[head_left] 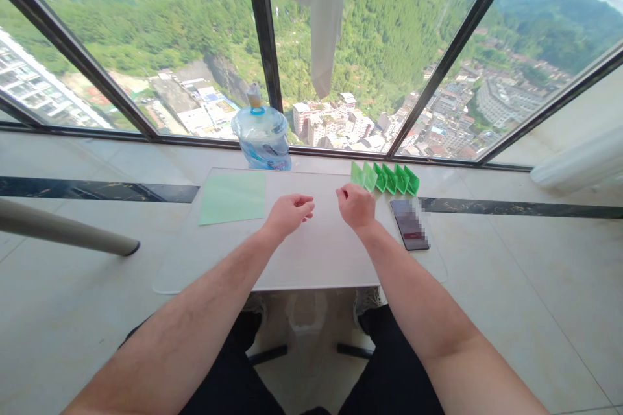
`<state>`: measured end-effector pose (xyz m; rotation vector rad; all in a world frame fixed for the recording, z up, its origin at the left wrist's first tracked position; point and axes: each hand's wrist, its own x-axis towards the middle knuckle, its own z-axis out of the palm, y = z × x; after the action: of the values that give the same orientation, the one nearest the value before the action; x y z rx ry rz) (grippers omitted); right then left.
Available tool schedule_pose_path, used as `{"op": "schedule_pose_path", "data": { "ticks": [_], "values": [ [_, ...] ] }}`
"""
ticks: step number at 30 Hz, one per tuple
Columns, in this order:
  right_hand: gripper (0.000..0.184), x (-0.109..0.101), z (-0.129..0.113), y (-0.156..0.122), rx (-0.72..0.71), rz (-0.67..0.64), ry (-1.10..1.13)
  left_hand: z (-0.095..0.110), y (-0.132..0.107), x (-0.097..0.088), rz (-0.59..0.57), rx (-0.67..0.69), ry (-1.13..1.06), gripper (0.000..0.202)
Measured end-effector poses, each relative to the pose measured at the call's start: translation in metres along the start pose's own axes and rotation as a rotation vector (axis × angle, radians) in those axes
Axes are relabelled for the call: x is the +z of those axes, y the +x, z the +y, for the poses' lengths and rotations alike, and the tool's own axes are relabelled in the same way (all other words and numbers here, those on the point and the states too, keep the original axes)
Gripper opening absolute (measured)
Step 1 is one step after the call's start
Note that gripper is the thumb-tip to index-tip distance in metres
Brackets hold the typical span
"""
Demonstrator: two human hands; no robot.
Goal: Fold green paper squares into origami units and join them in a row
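My left hand (290, 213) hovers over the middle of a clear glass table (311, 259), fingers loosely curled with nothing in them. My right hand (357, 205) is beside it, curled into a loose fist, also with nothing visible inside. Just right of my right hand stands a row of several folded green paper pieces (385, 177). A stack of light green paper sheets (233, 197) lies flat to the left of my left hand. A dark phone (409, 224) lies face up on the table, right of my right wrist.
A large blue water jug (263, 137) stands at the table's far edge by the window frame (265, 45). A white cloth (321, 6) hangs above. A grey cylinder (63, 228) juts in at left. Pale tiled floor surrounds the table.
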<state>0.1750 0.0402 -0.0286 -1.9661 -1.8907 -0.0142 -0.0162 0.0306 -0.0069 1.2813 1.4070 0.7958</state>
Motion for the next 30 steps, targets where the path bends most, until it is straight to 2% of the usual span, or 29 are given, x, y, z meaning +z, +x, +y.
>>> {"op": "schedule_pose_path", "data": {
  "ticks": [4, 6, 10, 15, 18, 22, 27, 30],
  "values": [
    [0.023, 0.010, -0.045, -0.024, -0.115, -0.179, 0.118, -0.008, 0.000, -0.027, 0.079, 0.161, 0.462, 0.018],
    [0.022, 0.018, -0.067, -0.032, -0.129, -0.259, 0.131, -0.015, 0.001, -0.045, 0.117, 0.217, 0.639, 0.019],
    [0.028, 0.033, -0.109, -0.031, -0.131, -0.319, 0.206, -0.032, 0.005, -0.084, 0.191, 0.166, 0.813, 0.023],
    [0.035, 0.052, -0.155, -0.006, -0.111, -0.389, 0.207, -0.052, 0.012, -0.118, 0.268, 0.138, 0.970, 0.038],
    [0.033, 0.059, -0.176, 0.012, -0.083, -0.426, 0.181, -0.056, 0.013, -0.126, 0.261, 0.122, 0.986, 0.042],
    [0.033, 0.064, -0.192, 0.027, -0.042, -0.474, 0.153, -0.056, 0.012, -0.129, 0.231, 0.123, 0.979, 0.039],
    [0.028, 0.069, -0.197, 0.035, -0.044, -0.460, 0.144, -0.050, 0.009, -0.129, 0.208, 0.118, 0.995, 0.036],
    [0.027, 0.071, -0.197, 0.039, -0.008, -0.452, 0.202, -0.046, 0.005, -0.127, 0.232, 0.064, 1.018, 0.039]
  ]
}}
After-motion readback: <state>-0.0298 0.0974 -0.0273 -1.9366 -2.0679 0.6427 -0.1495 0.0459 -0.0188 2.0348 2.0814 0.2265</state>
